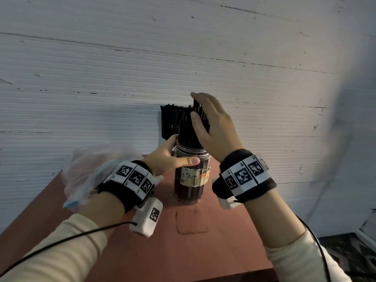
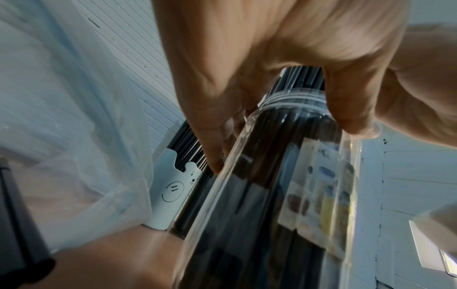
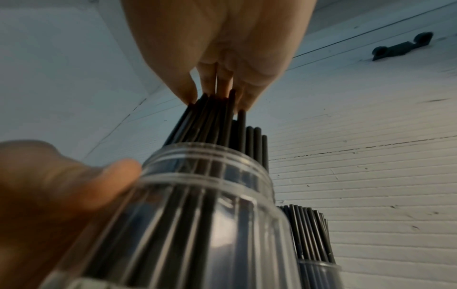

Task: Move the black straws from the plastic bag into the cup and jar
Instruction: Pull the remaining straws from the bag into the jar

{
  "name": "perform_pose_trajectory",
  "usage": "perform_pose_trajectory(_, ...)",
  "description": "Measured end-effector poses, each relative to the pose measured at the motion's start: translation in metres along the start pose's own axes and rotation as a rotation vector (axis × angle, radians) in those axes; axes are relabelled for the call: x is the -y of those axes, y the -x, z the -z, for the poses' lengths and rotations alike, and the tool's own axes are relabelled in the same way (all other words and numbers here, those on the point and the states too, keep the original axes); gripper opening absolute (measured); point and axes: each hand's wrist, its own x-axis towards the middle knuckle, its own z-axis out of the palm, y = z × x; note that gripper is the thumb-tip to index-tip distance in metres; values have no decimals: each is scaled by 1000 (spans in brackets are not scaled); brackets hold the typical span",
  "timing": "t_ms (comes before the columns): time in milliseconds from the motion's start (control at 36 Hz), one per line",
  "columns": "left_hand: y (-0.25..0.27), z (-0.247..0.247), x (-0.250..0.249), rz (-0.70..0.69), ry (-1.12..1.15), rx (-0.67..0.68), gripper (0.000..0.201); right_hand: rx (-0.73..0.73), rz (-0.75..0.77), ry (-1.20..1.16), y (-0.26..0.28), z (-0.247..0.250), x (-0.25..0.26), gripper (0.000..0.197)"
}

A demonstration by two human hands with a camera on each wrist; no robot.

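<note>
My right hand [image 1: 213, 127] grip clamped on black straws [image 3: 212, 119], bundle upright, clear jar [image 1: 191, 176] mouth directly below; left hand [image 1: 171, 157] grip clamped round jar neck.

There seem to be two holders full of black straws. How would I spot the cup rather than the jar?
On the reddish table, find the clear jar gripped by the left hand. The cup stands just behind it, against the white wall. Unlike the labelled, see-through jar, it is white with a smiling face drawn on it.
</note>
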Motion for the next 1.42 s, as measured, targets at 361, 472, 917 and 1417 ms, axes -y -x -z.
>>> perform_pose_trajectory(361,-10,-3,10,-79,22,-42,95,0,54,51,20,-13,-16,30)
perform_pose_trajectory(472,-13,-4,12,-84,19,-49,93,-13,36,72,25,-15,-20,30)
perform_pose_trajectory(917,-13,-4,9,-40,35,-27,89,2,30,135,26,-16,-11,34)
perform_pose_trajectory(1417,9,4,-8,71,-85,28,134,46,-22,98,10,1,15,41)
